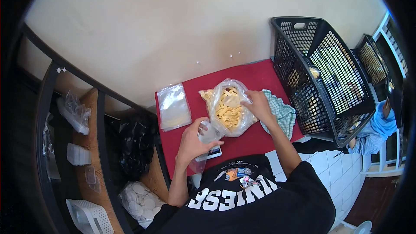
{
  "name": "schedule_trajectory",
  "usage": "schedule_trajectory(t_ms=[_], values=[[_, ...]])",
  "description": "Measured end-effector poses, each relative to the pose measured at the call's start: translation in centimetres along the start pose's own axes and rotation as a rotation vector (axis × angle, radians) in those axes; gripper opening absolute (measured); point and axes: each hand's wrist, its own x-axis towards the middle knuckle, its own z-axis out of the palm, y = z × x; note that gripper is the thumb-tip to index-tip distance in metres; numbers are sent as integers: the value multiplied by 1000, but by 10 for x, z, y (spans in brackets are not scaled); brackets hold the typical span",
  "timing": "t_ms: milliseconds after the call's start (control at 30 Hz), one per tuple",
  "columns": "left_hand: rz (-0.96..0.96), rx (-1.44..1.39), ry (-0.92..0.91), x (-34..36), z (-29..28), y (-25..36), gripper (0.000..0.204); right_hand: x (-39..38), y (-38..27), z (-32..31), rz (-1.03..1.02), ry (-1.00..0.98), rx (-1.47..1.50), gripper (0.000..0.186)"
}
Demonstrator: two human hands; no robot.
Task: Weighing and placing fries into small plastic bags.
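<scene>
A large clear plastic bag (249, 120) full of pale yellow sticks (229, 115) stands open on the red-topped table (255, 71). At its right rim is my right hand (258, 105), the fingers curled together; whether they grip the rim or the pale translucent piece (232, 101) lying on the sticks is hard to see. My left hand (191, 142) holds a small clear plastic bag (209, 134) with its mouth spread, beside the big bag. Beneath that hand a white device with a small display (215, 152) shows in part, looking like a scale.
A stack of flat clear bags (174, 106) lies at the table's left. A checked cloth (281, 115) and a tall black crate (303, 73) are on the right. Shelves (82, 143) with containers flank the left. A person in blue (377, 125) sits beyond the crate.
</scene>
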Motion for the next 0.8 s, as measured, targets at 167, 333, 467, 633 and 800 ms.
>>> schedule_trajectory(t_ms=[167, 333, 467, 633, 800], values=[[-46, 27, -279, 8, 17, -52, 94, 7, 25, 43, -97, -42, -330, 32], [-342, -960, -344, 17, 38, -116, 45, 30, 48, 33, -39, -76, 1, 23], [-383, -1211, -262, 13, 41, -128, 43, 48, 41, 16, -54, 13, -70, 24], [-386, -1476, -291, 30, 44, -115, 41, 64, 23, 25, -67, -80, -91, 20], [-490, -1406, -239, 38, 62, -94, 47, 74, 22, 37, -31, -92, -57, 28]])
